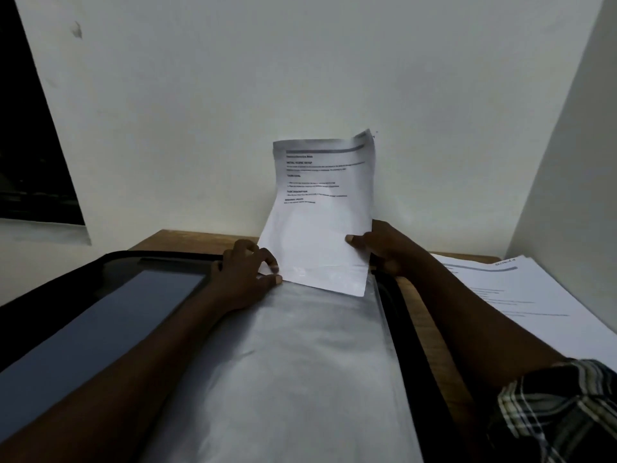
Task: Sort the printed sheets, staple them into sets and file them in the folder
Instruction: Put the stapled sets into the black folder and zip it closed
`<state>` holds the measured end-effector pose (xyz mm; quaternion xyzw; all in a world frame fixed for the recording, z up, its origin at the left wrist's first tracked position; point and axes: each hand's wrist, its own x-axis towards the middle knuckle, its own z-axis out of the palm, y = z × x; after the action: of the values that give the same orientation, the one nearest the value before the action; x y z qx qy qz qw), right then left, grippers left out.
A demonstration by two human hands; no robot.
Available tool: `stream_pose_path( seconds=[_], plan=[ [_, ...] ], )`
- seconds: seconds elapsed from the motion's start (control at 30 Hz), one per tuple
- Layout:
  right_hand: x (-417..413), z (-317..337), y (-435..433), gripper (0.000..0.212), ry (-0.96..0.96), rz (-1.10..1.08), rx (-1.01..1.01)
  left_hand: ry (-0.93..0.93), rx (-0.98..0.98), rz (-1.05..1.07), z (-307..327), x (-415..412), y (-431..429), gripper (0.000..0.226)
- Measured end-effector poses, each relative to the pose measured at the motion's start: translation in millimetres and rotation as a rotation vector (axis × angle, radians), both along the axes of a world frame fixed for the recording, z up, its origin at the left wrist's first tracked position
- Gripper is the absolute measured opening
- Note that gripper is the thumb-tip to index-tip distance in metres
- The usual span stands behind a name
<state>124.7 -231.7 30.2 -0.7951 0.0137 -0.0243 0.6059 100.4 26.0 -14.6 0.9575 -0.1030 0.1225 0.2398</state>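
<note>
Printed sheets (320, 228) upright over the folder (50, 295): left hand (245, 272) pinches their 7 o'clock corner, right hand (384, 248) grips their 4 o'clock edge

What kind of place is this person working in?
Probably a plain office or study corner: a wooden desk against a bare wall, a stack of printed sheets, an open black folder.

Two hands were in view: one left hand (248, 272) and one right hand (380, 248). Between them was one held set of printed sheets (320, 222). Beneath the hands lay one black folder (100, 295) and one clear sleeve (283, 362). Right of the right hand lay one paper stack (534, 295), its sheets uncountable. There was one tabletop (187, 240).
</note>
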Motion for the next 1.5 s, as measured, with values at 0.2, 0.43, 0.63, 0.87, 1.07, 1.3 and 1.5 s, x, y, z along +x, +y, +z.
stream_pose_path(
  seconds=[0.2,0.43,0.63,0.87,1.07,1.3,1.5],
  plan=[
    [-6.7,-3.4,-1.0,0.031,-0.008,-0.040,0.060,0.117,0.098,-0.055,24.3,15.5,11.2,0.012],
    [-9.4,-3.3,0.7,0.033,-0.040,-0.021,0.016,0.116,0.212,-0.089,33.5,22.6,35.5,0.009],
    [-4.7,-3.7,1.6,0.032,-0.060,-0.032,0.005,0.056,-0.036,-0.021,27.1,26.5,34.3,0.019],
    [1.2,-12.7,7.3,0.049,-0.152,-0.109,-0.080,0.011,-0.068,-0.026,16.4,30.5,33.7,0.015],
    [-1.3,-12.3,8.4,0.030,-0.201,-0.095,0.111,0.028,-0.092,-0.099,16.9,24.8,36.6,0.015],
    [-3.6,-17.3,7.0,0.030,-0.115,-0.012,0.044,0.092,-0.206,-0.093,15.5,24.7,39.1,0.016],
    [-0.7,-16.6,8.1,0.010,-0.143,-0.029,0.015,0.058,-0.203,-0.084,14.5,28.3,35.5,0.019]
  ],
)
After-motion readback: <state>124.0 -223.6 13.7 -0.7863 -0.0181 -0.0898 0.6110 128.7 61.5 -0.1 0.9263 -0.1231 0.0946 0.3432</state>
